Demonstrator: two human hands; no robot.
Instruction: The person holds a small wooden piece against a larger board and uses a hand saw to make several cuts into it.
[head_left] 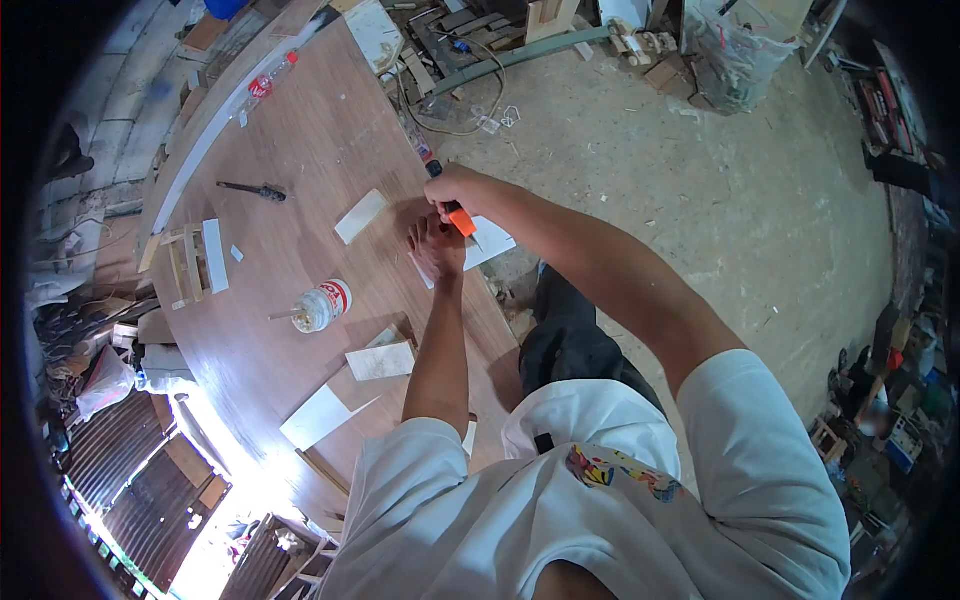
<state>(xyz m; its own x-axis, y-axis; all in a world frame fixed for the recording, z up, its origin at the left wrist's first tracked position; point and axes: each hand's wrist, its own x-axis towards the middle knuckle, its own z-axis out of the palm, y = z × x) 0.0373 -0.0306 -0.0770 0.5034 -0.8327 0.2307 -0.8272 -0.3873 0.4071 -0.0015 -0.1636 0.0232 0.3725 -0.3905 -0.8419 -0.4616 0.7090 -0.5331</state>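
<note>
My right hand (452, 190) is closed around an orange hand tool (461, 219) with a thin tip pointing down; its exact kind is not clear. Under the tip lies a white board (492, 241) at the table's edge. My left hand (437, 248) rests on that board with its fingers stretched out, close beside the tool. A small black object (433, 168) shows just past my right hand. Up and left of my left hand, a pale wooden block (362, 216) lies on the table.
The brown table (300, 130) bears a tub with a stick (323, 305), a dark slim tool (252, 190), a small wooden frame (187, 265), a bottle (272, 76) and white boards (381, 361). A cable (500, 90) and a plastic bag (740, 60) lie on the floor.
</note>
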